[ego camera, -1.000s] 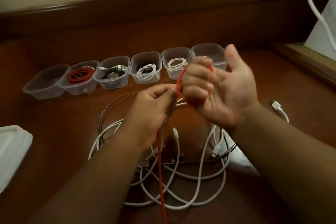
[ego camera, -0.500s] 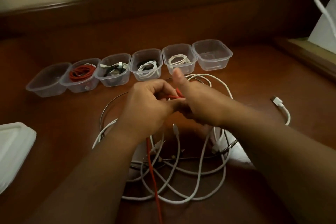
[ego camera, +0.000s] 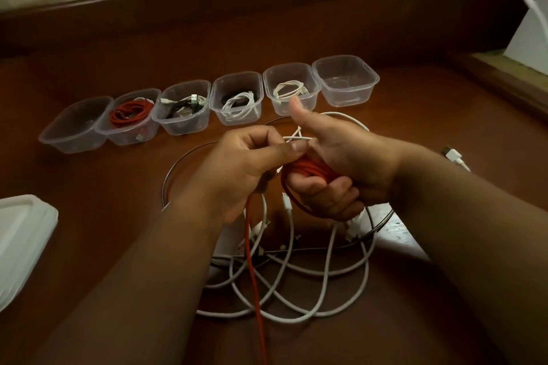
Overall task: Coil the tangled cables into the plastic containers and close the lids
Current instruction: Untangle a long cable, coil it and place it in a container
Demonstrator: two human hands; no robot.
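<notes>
The red cable (ego camera: 252,261) runs off the bottom edge; the lid (ego camera: 20,243), left of it, is cut by the left edge. Beneath both forearms, the tangle is hidden.

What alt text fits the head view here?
The right hand holds a red cable coiled round its fingers while the left hand pinches the strand, above tangled white cables; behind stand six open plastic containers, four holding cables.

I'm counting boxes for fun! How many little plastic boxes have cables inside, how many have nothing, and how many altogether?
Boxes with cables inside: 4 (red cable, black and white cables, white cable, off-white cable)
Boxes with nothing inside: 2 (far left, far right)
Total: 6 boxes
</notes>
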